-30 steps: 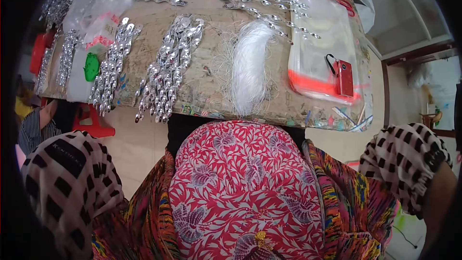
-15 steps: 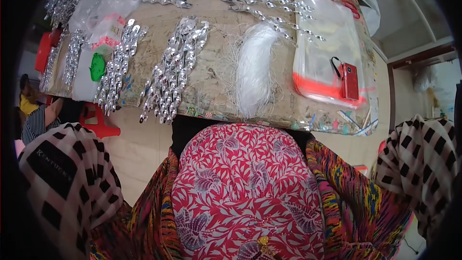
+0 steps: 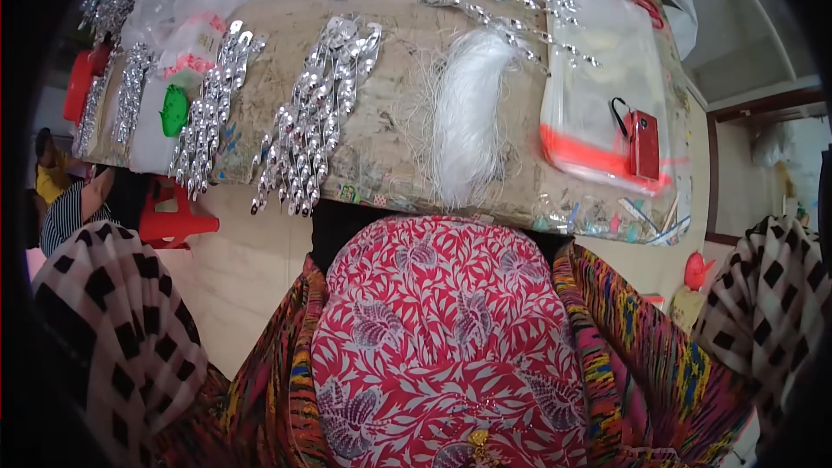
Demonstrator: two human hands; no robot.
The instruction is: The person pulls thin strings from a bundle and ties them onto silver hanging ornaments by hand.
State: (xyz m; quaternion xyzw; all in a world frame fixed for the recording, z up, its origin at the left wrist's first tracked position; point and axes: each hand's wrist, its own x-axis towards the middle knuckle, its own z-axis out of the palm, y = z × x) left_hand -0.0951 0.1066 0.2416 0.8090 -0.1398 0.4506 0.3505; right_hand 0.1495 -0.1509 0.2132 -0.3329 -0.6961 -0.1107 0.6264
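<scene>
Worn brown covering topped a table that spread from ten o'clock to two, with pale floor beyond its near edge. At one o'clock a bundle of white strands lay on it, loose threads straying around its sides. Twisted silver strips sat between ten and eleven o'clock, their lower ends overhanging the near edge. Clear plastic bags lay at two o'clock, a red device resting on them. Toward nine o'clock stood a red stool, near another person's striped garment. Pink floral fabric covered the wearer's front at six o'clock. Checked sleeves showed at eight o'clock and before four; the left hand and right hand were out of view, so whether their fingers were spread, narrowed or holding anything could not be told.
</scene>
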